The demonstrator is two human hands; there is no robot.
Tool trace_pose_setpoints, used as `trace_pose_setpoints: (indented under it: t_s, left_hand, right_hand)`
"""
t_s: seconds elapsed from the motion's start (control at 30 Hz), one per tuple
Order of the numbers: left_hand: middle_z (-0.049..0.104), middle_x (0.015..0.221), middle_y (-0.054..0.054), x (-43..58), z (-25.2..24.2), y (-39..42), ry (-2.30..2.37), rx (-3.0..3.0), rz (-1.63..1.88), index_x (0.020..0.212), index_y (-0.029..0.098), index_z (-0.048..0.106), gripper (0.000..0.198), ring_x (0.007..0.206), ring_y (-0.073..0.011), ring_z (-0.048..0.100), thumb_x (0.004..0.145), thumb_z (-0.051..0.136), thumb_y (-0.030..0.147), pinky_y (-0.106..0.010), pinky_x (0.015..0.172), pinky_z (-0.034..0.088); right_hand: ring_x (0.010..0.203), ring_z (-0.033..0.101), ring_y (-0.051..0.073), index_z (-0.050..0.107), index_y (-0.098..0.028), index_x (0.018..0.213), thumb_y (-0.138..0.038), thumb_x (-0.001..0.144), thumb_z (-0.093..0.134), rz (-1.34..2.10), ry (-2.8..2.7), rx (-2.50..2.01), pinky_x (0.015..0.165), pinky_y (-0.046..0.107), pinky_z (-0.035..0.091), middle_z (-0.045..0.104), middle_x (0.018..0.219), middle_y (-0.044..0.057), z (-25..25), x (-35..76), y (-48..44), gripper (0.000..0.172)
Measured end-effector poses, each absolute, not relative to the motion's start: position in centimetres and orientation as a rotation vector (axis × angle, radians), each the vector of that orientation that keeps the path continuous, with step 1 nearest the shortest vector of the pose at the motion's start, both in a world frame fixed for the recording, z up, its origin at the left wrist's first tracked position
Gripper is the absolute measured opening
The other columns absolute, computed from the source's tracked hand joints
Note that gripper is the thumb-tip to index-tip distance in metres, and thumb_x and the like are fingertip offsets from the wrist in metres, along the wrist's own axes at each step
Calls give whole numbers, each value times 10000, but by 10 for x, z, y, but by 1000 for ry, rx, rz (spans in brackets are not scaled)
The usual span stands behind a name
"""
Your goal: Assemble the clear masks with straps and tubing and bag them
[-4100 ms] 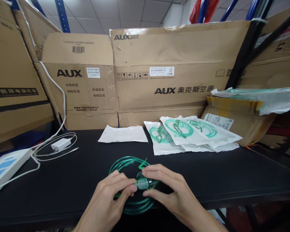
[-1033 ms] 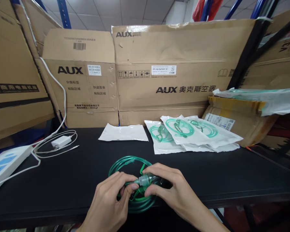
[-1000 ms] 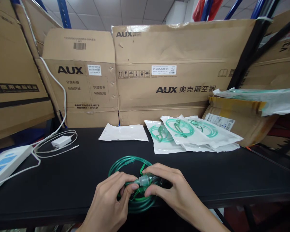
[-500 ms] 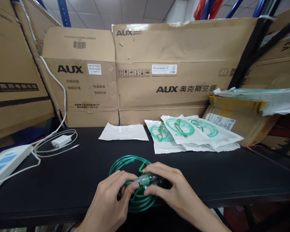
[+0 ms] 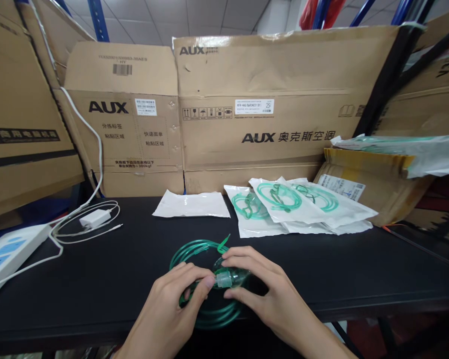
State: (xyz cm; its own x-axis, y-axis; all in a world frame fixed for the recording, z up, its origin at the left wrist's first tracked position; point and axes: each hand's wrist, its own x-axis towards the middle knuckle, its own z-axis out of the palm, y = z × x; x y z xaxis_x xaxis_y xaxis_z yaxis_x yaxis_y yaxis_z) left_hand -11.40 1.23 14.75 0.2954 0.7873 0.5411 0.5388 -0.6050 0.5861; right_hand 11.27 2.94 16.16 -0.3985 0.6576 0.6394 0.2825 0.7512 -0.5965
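Note:
A coil of green clear tubing (image 5: 194, 249) lies on the black table (image 5: 97, 279) near its front edge. At the coil's right side sits a clear plastic mask piece with a pale connector (image 5: 223, 279). My left hand (image 5: 172, 304) pinches the tube end right at the connector. My right hand (image 5: 262, 291) wraps its fingers over and under the clear mask piece. A thin green strap tip (image 5: 222, 244) sticks up just above my right fingers.
Several sealed white pouches with green tubing (image 5: 292, 204) lie at the back right, an empty white pouch (image 5: 191, 205) left of them. A white charger with cable (image 5: 94, 218) and a power strip (image 5: 7, 254) are at the left. Cardboard boxes (image 5: 262, 99) wall the back.
The green strap tip, folded down a second ago, now sticks up above my right fingers. Both hands stay on the connector and mask piece, shifted slightly.

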Motion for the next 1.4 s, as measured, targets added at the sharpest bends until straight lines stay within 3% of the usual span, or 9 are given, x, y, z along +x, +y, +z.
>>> trace_pose_setpoints:
  t_s: [0.17, 0.33, 0.6, 0.97, 1.4]
  left_hand:
    - [751, 848, 6, -113, 151, 12, 1262, 2265, 1077, 902, 259, 736, 315, 765, -191, 692, 1102, 505, 337, -269, 728, 523]
    - [777, 987, -21, -117, 147, 12, 1258, 2255, 1056, 1035, 277, 772, 250, 944, -241, 701, 1087, 546, 369, -322, 846, 527]
    - [722, 883, 23, -121, 144, 16, 1112, 2292, 1131, 1055, 293, 778, 207, 819, -178, 641, 1096, 577, 312, -291, 775, 467]
    - [732, 881, -16, -119, 142, 16, 1099, 2352, 1193, 1078, 264, 796, 230, 805, -203, 615, 1099, 567, 268, -317, 722, 469]
    - [717, 889, -9, -122, 143, 16, 1070, 2373, 1172, 1036, 251, 753, 201, 811, -199, 589, 1101, 564, 229, -321, 725, 435]
  right_hand:
    - [1144, 700, 179, 717, -258, 1196, -29, 852, 835, 391, -2001, -687, 1001, 232, 544, 687, 1254, 49, 158, 112, 28, 429]
    - [1125, 708, 190, 697, -270, 1230, -44, 880, 812, 378, -2005, -661, 983, 253, 563, 687, 1254, 55, 157, 112, 29, 433]
    - [1066, 727, 193, 688, -264, 1146, -113, 858, 864, 453, -1982, -630, 954, 263, 580, 736, 1145, 35, 156, 113, 30, 369]
    - [931, 749, 207, 748, -233, 996, -284, 840, 898, 508, -1927, -681, 847, 290, 605, 748, 1034, 43, 160, 110, 30, 222]
    - [851, 752, 202, 788, -186, 945, -480, 843, 862, 530, -1913, -703, 766, 272, 596, 762, 932, 67, 163, 109, 30, 320]
